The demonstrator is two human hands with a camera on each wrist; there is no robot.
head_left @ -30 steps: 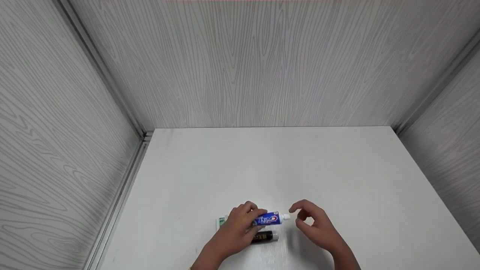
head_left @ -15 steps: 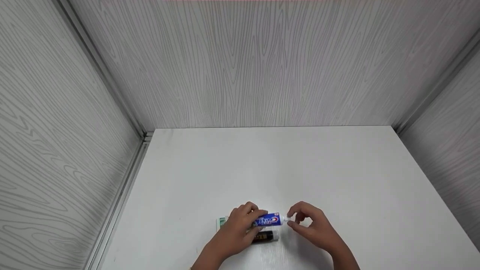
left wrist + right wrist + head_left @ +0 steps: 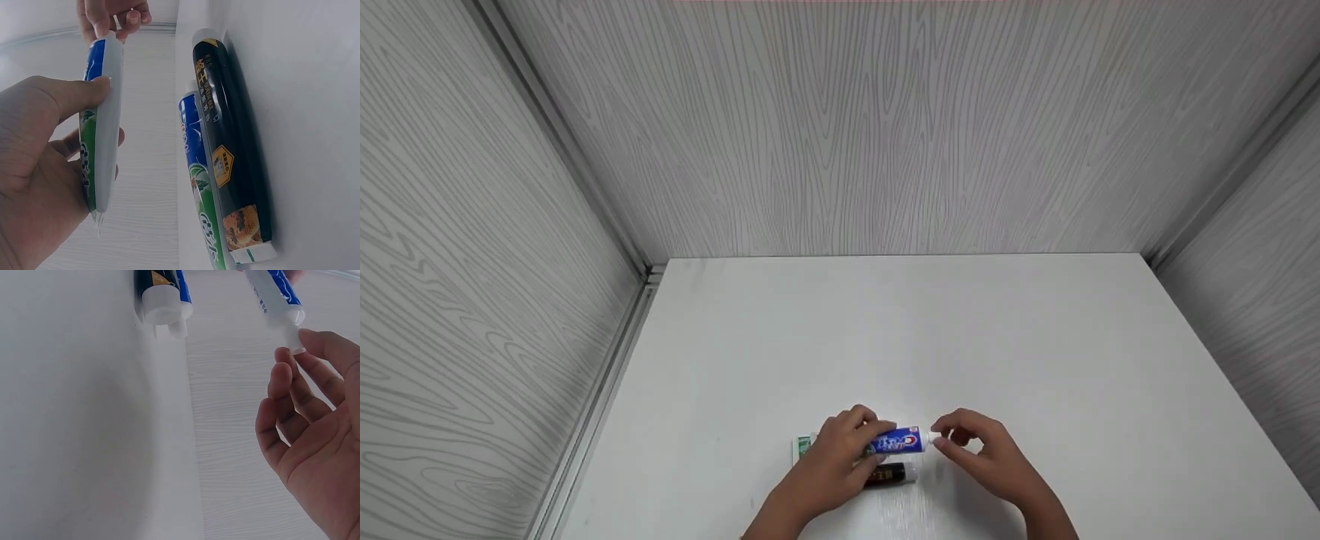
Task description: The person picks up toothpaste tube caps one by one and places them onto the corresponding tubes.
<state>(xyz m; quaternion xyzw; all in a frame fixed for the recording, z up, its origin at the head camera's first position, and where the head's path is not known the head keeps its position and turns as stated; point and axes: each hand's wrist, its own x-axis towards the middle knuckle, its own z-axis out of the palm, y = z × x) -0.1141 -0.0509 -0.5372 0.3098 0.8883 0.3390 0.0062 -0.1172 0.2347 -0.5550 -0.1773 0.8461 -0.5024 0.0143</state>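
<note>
My left hand (image 3: 826,465) grips a blue, green and white toothpaste tube (image 3: 901,440) around its body, thumb on one side and fingers on the other. The tube is raised off the table, its capped end pointing right. At that end my right hand (image 3: 990,455) pinches the small white cap (image 3: 293,338) between thumb and fingertips. Below the held tube lies a black toothpaste tube (image 3: 225,118) with a white cap. Right beside it is a second blue and green toothpaste tube (image 3: 194,146), mostly hidden by my left hand in the head view.
The lying tubes are on a white tabletop (image 3: 885,330) near its front. Grey wood-grain panels stand around it: a back wall (image 3: 840,127), a left wall (image 3: 472,300) and a right wall (image 3: 1252,285).
My right hand has moved left from just beside the tube's end and has taken the cap between thumb and fingers. The left hand and the lying tubes have hardly moved.
</note>
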